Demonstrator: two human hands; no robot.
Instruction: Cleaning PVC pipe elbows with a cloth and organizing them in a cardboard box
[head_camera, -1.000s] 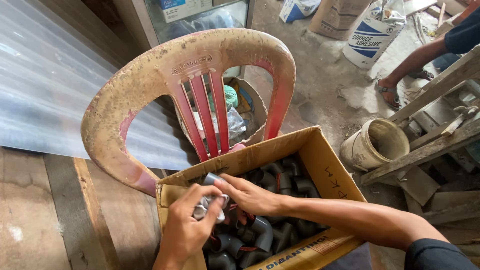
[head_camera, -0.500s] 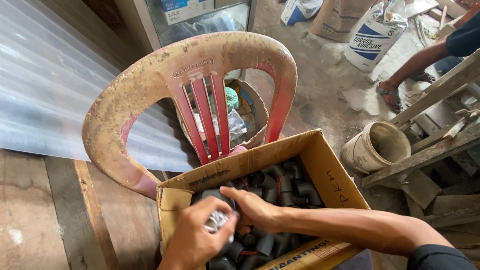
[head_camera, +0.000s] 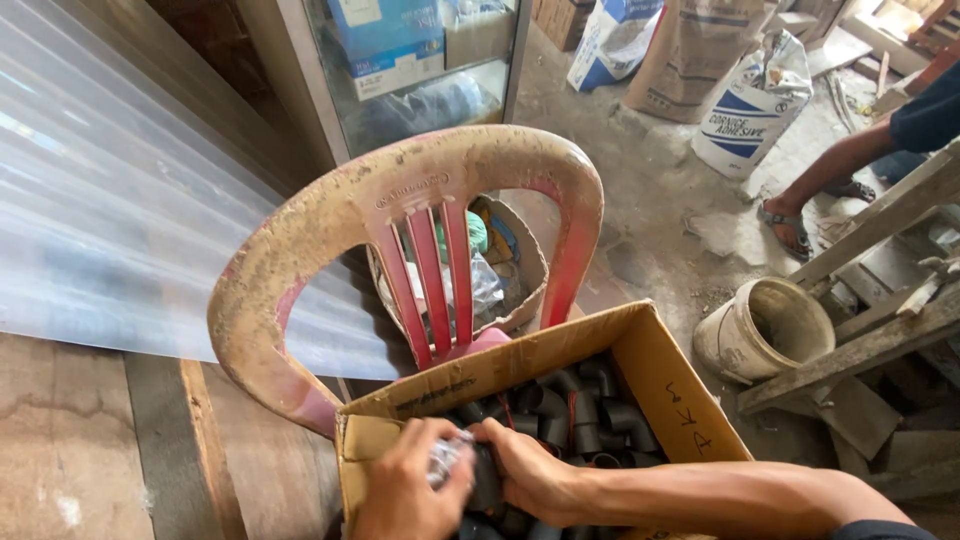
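Observation:
An open cardboard box (head_camera: 660, 385) sits on a dirty red plastic chair (head_camera: 400, 215) and holds several dark pipe elbow fittings (head_camera: 585, 410). Both my hands are at the box's near left corner. My left hand (head_camera: 410, 485) grips a small shiny grey piece (head_camera: 447, 455) against a dark fitting (head_camera: 487, 478). My right hand (head_camera: 530, 470) closes on that same dark fitting from the right. The lower part of both hands runs out of the frame's bottom edge.
A corrugated translucent sheet (head_camera: 110, 210) leans at the left. A dirty bucket (head_camera: 765, 330) and wooden beams (head_camera: 880, 290) stand at the right. Another person's leg and sandalled foot (head_camera: 800, 215) are near sacks (head_camera: 750, 100) on the concrete floor. A basket of rubbish (head_camera: 500, 270) sits behind the chair.
My view has drifted down and right, so the hands sit lower in frame. Both hands stay together at the box corner, working the shiny piece against the dark fitting.

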